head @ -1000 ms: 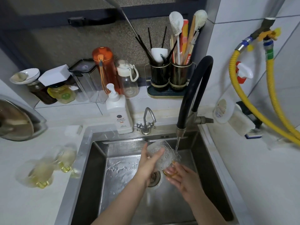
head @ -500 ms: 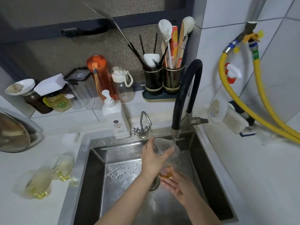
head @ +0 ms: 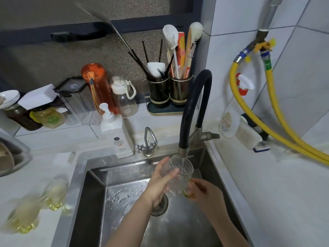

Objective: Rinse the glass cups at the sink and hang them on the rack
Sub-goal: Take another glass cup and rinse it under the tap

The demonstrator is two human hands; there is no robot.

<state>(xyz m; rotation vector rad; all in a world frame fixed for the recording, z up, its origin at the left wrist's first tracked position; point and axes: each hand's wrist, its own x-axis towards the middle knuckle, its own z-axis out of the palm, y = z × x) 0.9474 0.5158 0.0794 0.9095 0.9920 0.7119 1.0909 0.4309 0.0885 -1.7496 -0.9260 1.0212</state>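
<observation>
Textured clear glass cup [head: 182, 171] sits mouth-up under the black curved faucet [head: 193, 107], water running into it, above the steel sink [head: 124, 196]. Left hand [head: 161, 182] fingers [head: 171, 172] curl round its near side; right hand [head: 204, 190] fingers pinch its amber base. More blurred glasses [head: 35, 204] lie on the white surface, well left of both hands.

Blurred glass cups [head: 35, 204] on counter; indistinct
</observation>
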